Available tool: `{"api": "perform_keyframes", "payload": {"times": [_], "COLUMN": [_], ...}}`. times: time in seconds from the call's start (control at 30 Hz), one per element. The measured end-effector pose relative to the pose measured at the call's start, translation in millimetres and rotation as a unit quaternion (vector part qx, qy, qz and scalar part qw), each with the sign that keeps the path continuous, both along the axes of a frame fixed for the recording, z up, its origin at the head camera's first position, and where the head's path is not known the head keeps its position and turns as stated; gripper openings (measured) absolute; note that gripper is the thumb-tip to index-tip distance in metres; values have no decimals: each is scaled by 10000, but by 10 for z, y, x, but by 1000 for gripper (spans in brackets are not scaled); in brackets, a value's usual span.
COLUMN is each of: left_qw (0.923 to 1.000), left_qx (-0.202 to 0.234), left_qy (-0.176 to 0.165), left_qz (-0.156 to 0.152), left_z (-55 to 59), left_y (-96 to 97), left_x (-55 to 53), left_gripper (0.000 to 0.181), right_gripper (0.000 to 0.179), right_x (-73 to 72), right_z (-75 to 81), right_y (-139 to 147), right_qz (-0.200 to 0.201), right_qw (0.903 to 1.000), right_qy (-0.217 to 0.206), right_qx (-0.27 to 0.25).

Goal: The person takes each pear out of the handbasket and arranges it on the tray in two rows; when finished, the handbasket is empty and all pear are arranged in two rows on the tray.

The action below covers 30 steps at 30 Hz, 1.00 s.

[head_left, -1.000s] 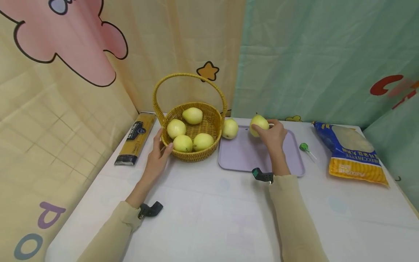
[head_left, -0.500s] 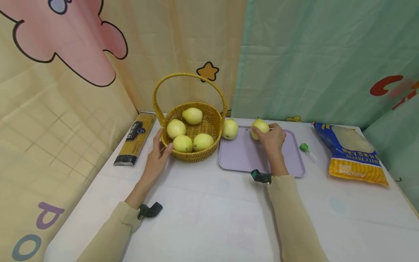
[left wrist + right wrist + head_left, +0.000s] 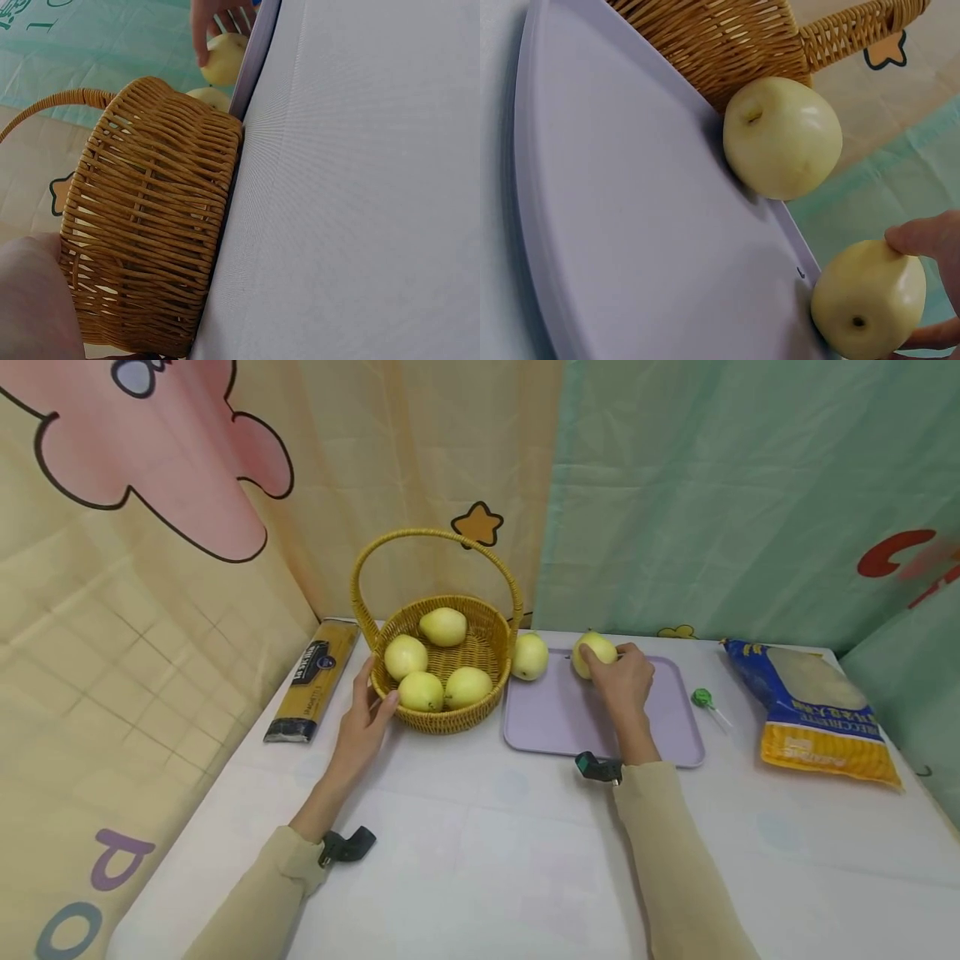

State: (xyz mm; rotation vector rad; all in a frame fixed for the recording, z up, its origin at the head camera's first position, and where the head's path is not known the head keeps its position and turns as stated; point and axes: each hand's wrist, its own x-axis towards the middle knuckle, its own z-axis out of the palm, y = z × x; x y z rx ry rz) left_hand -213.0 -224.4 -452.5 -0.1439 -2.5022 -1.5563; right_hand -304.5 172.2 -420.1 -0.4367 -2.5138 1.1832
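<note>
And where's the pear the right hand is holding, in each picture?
Head: the held pear is just right of the middle, in the right hand.
Left wrist: near the top, about halfway across.
Right wrist: in the lower right.
Shared landmark: the woven basket, which shows in all three.

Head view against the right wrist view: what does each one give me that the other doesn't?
Only the head view shows the left hand at the side of the basket, the four pears inside it, the spaghetti pack, the green lollipop and the blue-and-yellow bag.

Only the right wrist view shows the dark hollow in one end of the held pear.

Both show the right hand gripping that pear, another pear beside the basket, and the purple tray.
</note>
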Motion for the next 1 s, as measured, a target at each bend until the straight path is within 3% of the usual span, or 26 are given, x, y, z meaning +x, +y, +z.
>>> {"api": "perform_keyframes", "payload": {"times": [0.1, 0.3, 0.4, 0.6, 0.83, 1.0], "left_qw": [9999, 9999, 9999, 9999, 9998, 9999], "left_qx": [73, 33, -1, -10, -42, 9], "left_qy": [-95, -132, -81, -120, -158, -170], "left_qz": [-22, -58, -64, -62, -71, -20], "left_z": [78, 358, 420, 418, 415, 247], "left_y": [42, 146, 173, 181, 184, 112], "left_x": [40, 200, 243, 267, 250, 143], "left_gripper": [74, 72, 72, 73, 72, 73], "right_gripper": [71, 72, 74, 77, 80, 78], "right_x": [-4, -6, -1, 36, 140, 220], "right_z": [-2, 15, 35, 137, 414, 600], "right_y": [2, 18, 37, 65, 12, -91], "right_qz": [16, 25, 37, 111, 301, 528], "right_qw": [10000, 10000, 10000, 9995, 9967, 9936], "right_qy": [35, -27, -63, 239, 543, 745], "right_qx": [20, 7, -17, -147, -523, -660]}}
